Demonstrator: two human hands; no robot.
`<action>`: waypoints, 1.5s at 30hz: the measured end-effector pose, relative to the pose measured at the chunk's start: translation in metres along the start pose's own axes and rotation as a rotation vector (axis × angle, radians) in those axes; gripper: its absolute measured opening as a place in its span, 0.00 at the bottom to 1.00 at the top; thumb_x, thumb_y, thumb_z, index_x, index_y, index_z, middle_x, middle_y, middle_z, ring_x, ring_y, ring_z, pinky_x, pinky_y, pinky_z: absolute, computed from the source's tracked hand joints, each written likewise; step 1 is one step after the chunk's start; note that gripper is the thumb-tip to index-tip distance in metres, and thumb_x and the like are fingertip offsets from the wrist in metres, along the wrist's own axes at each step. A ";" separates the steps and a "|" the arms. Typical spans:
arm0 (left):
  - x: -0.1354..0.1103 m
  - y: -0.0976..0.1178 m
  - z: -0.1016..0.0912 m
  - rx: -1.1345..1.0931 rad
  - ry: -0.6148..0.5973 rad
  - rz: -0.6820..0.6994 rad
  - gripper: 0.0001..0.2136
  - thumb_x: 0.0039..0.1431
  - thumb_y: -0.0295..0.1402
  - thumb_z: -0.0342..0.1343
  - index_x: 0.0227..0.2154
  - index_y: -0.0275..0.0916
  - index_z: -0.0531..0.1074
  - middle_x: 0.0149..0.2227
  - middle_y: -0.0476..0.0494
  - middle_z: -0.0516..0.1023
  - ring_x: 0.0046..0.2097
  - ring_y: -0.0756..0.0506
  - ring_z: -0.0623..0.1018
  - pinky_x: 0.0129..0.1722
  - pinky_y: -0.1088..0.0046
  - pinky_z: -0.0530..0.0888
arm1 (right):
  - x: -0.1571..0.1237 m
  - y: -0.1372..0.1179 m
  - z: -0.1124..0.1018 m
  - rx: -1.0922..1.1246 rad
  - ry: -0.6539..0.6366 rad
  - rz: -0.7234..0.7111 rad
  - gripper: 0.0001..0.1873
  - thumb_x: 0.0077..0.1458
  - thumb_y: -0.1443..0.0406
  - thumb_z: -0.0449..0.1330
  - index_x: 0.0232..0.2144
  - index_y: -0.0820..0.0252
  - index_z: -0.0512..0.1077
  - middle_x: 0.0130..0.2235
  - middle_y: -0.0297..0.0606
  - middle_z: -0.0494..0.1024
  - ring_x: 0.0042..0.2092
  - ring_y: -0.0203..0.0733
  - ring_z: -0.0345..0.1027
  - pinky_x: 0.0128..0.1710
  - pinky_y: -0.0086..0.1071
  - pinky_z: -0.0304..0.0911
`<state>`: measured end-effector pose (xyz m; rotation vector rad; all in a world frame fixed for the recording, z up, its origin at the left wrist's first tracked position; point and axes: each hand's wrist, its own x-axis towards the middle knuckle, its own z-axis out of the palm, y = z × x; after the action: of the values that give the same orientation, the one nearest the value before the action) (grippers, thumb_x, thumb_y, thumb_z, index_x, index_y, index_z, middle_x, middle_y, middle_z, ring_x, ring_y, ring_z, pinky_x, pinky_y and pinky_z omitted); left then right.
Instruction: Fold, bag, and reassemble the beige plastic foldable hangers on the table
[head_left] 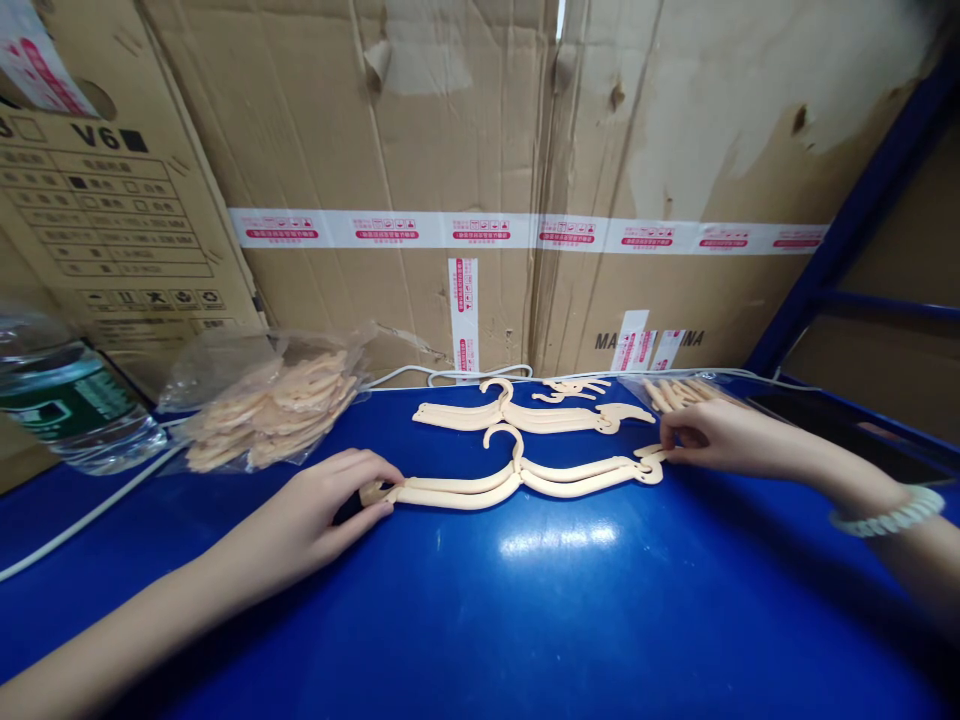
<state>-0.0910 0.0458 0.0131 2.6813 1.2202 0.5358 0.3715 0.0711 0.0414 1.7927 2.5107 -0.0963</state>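
Observation:
A beige plastic clothes hanger (457,497) lies across the blue surface, its hook pointing away from me. My left hand (341,497) pinches its left end between thumb and fingers, partly hiding the end piece there. At the opposite end, the fingers of my right hand (716,440) are closed on the tip of a small hooked end piece (651,464) at the hanger's arm. Just behind lies a second beige hanger (461,417), with a similar piece at its right end and none visible at its left.
Loose beige hooks (574,388) lie at the back. A plastic bag of flat beige parts (277,410) sits left, beside a water bottle (71,400). Another bag of beige pieces (679,392) is behind my right hand. White cable (97,515) crosses the left; cardboard boxes (375,140) wall the back.

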 end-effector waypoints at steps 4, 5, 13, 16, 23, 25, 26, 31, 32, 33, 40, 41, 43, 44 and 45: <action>-0.001 -0.001 0.000 -0.007 0.014 0.022 0.10 0.66 0.37 0.49 0.44 0.42 0.73 0.43 0.44 0.77 0.44 0.43 0.77 0.44 0.67 0.74 | 0.001 0.001 0.002 -0.005 0.001 0.014 0.14 0.56 0.54 0.56 0.31 0.56 0.75 0.28 0.38 0.74 0.30 0.44 0.64 0.28 0.34 0.52; -0.001 -0.002 0.001 -0.007 0.015 0.025 0.10 0.66 0.36 0.49 0.44 0.42 0.73 0.43 0.43 0.77 0.44 0.43 0.77 0.44 0.67 0.74 | 0.001 0.002 0.002 -0.005 0.002 0.017 0.14 0.56 0.55 0.56 0.31 0.56 0.75 0.28 0.38 0.73 0.30 0.44 0.64 0.27 0.34 0.52; -0.001 0.003 0.003 0.036 0.084 0.067 0.10 0.65 0.34 0.51 0.46 0.42 0.72 0.46 0.41 0.77 0.47 0.42 0.77 0.46 0.66 0.74 | -0.002 0.005 0.002 0.032 0.168 -0.034 0.14 0.54 0.53 0.58 0.35 0.56 0.73 0.28 0.38 0.73 0.31 0.46 0.65 0.30 0.35 0.55; -0.005 0.023 0.007 0.052 0.163 0.135 0.12 0.65 0.30 0.50 0.49 0.43 0.71 0.49 0.40 0.76 0.51 0.41 0.75 0.51 0.64 0.73 | -0.003 0.002 0.001 0.065 0.259 -0.040 0.14 0.56 0.56 0.54 0.40 0.57 0.71 0.27 0.37 0.72 0.29 0.44 0.64 0.29 0.34 0.55; -0.017 0.073 0.019 0.048 0.048 0.389 0.14 0.62 0.23 0.50 0.48 0.43 0.70 0.49 0.44 0.78 0.50 0.45 0.77 0.51 0.72 0.74 | -0.002 -0.011 0.002 0.127 0.255 -0.070 0.14 0.57 0.57 0.53 0.40 0.56 0.73 0.24 0.35 0.72 0.24 0.40 0.63 0.24 0.32 0.53; -0.016 0.077 0.019 0.037 0.026 0.409 0.14 0.62 0.23 0.49 0.48 0.42 0.70 0.49 0.44 0.79 0.50 0.45 0.77 0.50 0.73 0.75 | -0.003 -0.014 0.002 0.131 0.206 -0.068 0.14 0.57 0.56 0.53 0.39 0.56 0.74 0.23 0.35 0.71 0.24 0.40 0.63 0.23 0.32 0.53; -0.016 0.077 0.018 0.034 0.017 0.410 0.14 0.62 0.23 0.49 0.47 0.42 0.70 0.49 0.44 0.79 0.50 0.45 0.77 0.49 0.73 0.75 | -0.003 -0.014 0.001 0.129 0.190 -0.062 0.15 0.57 0.56 0.53 0.38 0.56 0.75 0.23 0.35 0.71 0.24 0.40 0.63 0.23 0.32 0.53; -0.015 0.075 0.014 0.032 0.006 0.413 0.13 0.64 0.23 0.49 0.47 0.42 0.70 0.50 0.43 0.79 0.50 0.44 0.77 0.48 0.72 0.76 | -0.003 -0.014 0.000 0.096 0.178 -0.040 0.16 0.58 0.56 0.51 0.36 0.56 0.75 0.25 0.38 0.73 0.26 0.43 0.65 0.25 0.34 0.54; -0.015 0.075 0.014 0.033 0.007 0.414 0.13 0.63 0.23 0.49 0.47 0.42 0.70 0.50 0.43 0.79 0.50 0.44 0.77 0.48 0.72 0.76 | -0.002 -0.015 0.000 0.095 0.182 -0.039 0.16 0.58 0.56 0.51 0.35 0.56 0.75 0.26 0.38 0.74 0.26 0.43 0.65 0.25 0.33 0.54; -0.015 0.075 0.014 0.033 0.007 0.413 0.13 0.63 0.23 0.49 0.47 0.42 0.71 0.50 0.43 0.79 0.50 0.44 0.77 0.48 0.72 0.76 | -0.002 -0.015 0.001 0.099 0.189 -0.038 0.16 0.58 0.56 0.51 0.35 0.56 0.75 0.26 0.38 0.74 0.26 0.42 0.65 0.25 0.33 0.53; -0.013 0.080 0.010 0.031 0.006 0.405 0.14 0.59 0.22 0.53 0.45 0.42 0.73 0.47 0.45 0.81 0.47 0.44 0.79 0.47 0.72 0.76 | 0.006 -0.028 0.006 0.166 0.239 -0.061 0.16 0.58 0.57 0.51 0.36 0.58 0.74 0.25 0.37 0.75 0.25 0.41 0.66 0.25 0.32 0.55; -0.012 0.080 0.009 0.034 0.002 0.404 0.14 0.59 0.22 0.53 0.45 0.41 0.73 0.47 0.45 0.81 0.47 0.44 0.79 0.48 0.71 0.76 | 0.008 -0.030 0.007 0.166 0.243 -0.073 0.16 0.58 0.57 0.51 0.37 0.58 0.74 0.27 0.38 0.76 0.26 0.41 0.67 0.25 0.32 0.57; -0.011 0.082 0.008 0.051 -0.012 0.411 0.13 0.60 0.22 0.53 0.45 0.41 0.73 0.47 0.46 0.81 0.47 0.44 0.79 0.49 0.70 0.76 | 0.014 -0.035 0.007 0.161 0.266 -0.100 0.16 0.59 0.57 0.50 0.39 0.59 0.74 0.30 0.39 0.77 0.29 0.42 0.70 0.28 0.32 0.60; -0.011 0.082 0.008 0.062 -0.026 0.415 0.13 0.60 0.22 0.53 0.45 0.41 0.73 0.46 0.46 0.81 0.46 0.44 0.79 0.49 0.70 0.76 | 0.019 -0.036 0.007 0.157 0.280 -0.113 0.16 0.60 0.58 0.50 0.39 0.59 0.74 0.31 0.40 0.78 0.31 0.42 0.71 0.29 0.32 0.62; -0.010 0.083 0.008 0.073 -0.035 0.420 0.12 0.60 0.22 0.53 0.44 0.41 0.73 0.45 0.46 0.81 0.45 0.44 0.79 0.48 0.70 0.76 | 0.024 -0.037 0.007 0.154 0.293 -0.122 0.16 0.60 0.59 0.50 0.39 0.59 0.74 0.32 0.41 0.79 0.32 0.42 0.72 0.31 0.32 0.63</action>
<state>-0.0357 -0.0164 0.0263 3.0082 0.6749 0.4977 0.3290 0.0812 0.0334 1.8244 2.8898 -0.0350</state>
